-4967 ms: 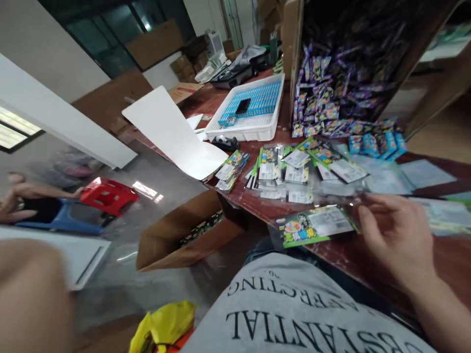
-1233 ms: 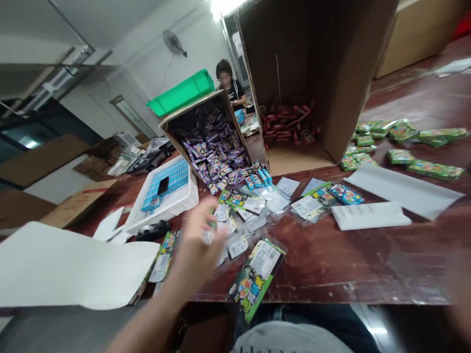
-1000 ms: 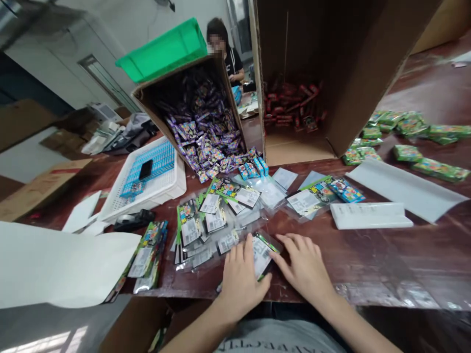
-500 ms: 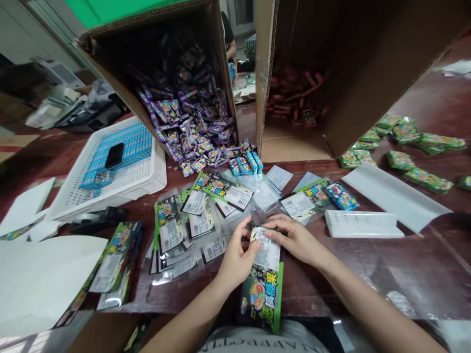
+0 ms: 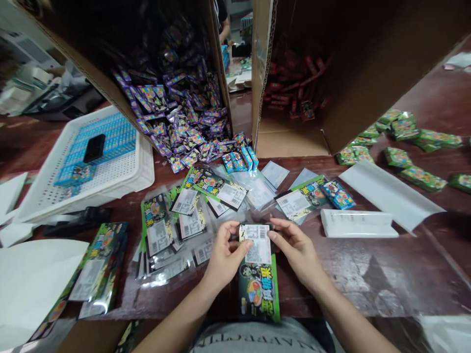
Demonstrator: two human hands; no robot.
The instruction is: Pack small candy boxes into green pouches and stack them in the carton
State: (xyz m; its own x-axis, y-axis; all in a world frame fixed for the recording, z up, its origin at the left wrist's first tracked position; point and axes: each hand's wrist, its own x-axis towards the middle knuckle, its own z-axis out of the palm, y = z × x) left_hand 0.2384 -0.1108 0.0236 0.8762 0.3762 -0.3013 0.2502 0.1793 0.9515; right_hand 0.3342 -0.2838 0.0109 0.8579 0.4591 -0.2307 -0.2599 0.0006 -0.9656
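Between my hands is a green and black printed card (image 5: pixel 259 289) with a white label at its far end, lying close to my body at the table's front edge. My left hand (image 5: pixel 228 252) pinches the card's left side, thumb on the white label. The fingers of my right hand (image 5: pixel 294 247) bend around the far right corner, thumb and forefinger on its edge. Just beyond and to the left lies a pile of similar cards in clear plastic bags (image 5: pixel 162 230). Another bagged card (image 5: pixel 303 198) lies ahead to the right, a blue candy packet (image 5: pixel 337 194) on its end.
Two cardboard boxes stand at the back, one spilling purple packets (image 5: pixel 195 122), the other holding red packets (image 5: pixel 294 93). A white basket (image 5: pixel 143 169) with blue boxes and a phone (image 5: pixel 94 148) is at left. Green packets (image 5: pixel 423 177) and white sheets (image 5: pixel 390 191) lie at right. A person's arm shows behind.
My right hand has drawn back to the card's right edge, uncovering more of the white label. My left hand still grips the card. The view has shifted slightly.
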